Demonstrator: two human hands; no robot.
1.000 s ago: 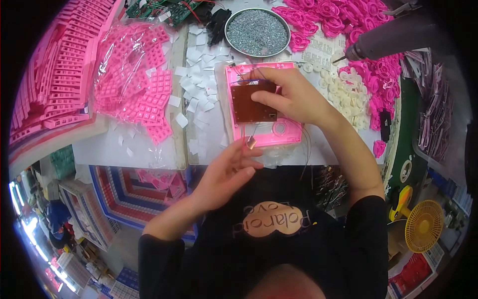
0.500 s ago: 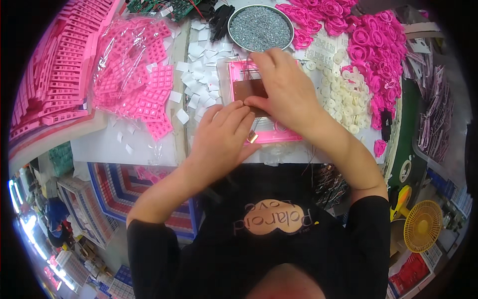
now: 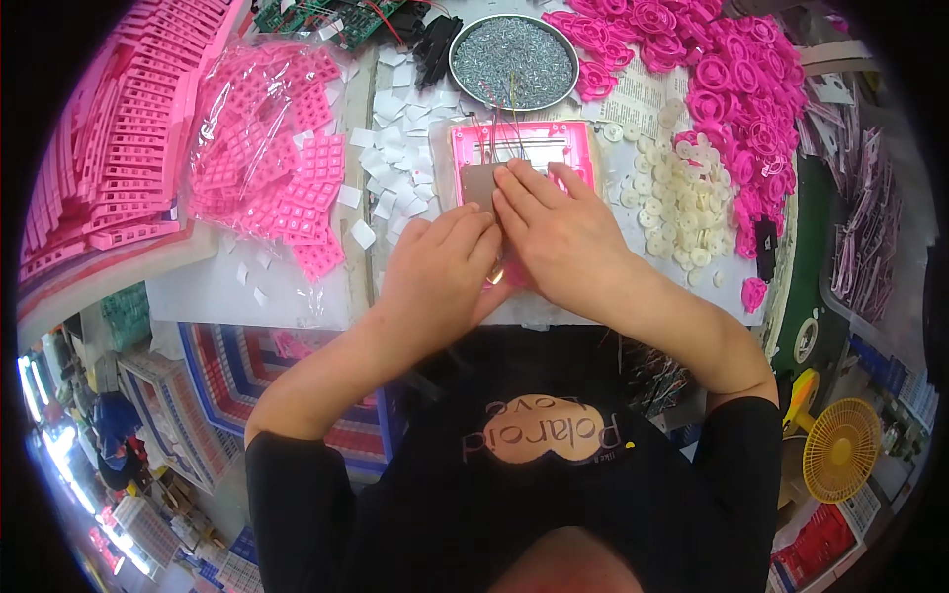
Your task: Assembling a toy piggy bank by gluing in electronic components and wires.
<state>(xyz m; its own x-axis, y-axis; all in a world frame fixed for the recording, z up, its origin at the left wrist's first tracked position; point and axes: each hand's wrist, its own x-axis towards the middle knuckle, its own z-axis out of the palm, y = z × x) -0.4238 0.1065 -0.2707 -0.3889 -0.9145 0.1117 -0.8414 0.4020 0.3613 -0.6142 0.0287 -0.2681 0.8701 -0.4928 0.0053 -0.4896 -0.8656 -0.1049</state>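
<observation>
A pink plastic casing [image 3: 581, 148] lies on the bench in front of me, with a flat brown board [image 3: 478, 182] over its left part. Thin wires run from the board's top toward the bowl. My left hand [image 3: 442, 265] is closed at the board's near left edge, its fingers curled and thumb low. A small shiny piece [image 3: 495, 272] shows beside its index finger. My right hand [image 3: 568, 232] lies over the board and casing, fingers stretched out and fingertips on the board's right edge. Both hands hide the near part of the casing.
A round bowl of small screws [image 3: 514, 61] stands beyond the casing. White paper squares [image 3: 400, 148] and bagged pink keypads [image 3: 262, 138] lie left. White discs [image 3: 692, 198] and pink ring-shaped parts [image 3: 746, 89] are heaped right. Pink casings [image 3: 129, 128] are stacked far left.
My right hand has drawn back toward me, and its fingers have straightened over the board. More of the casing's far side and the wires now show. My left hand has barely moved.
</observation>
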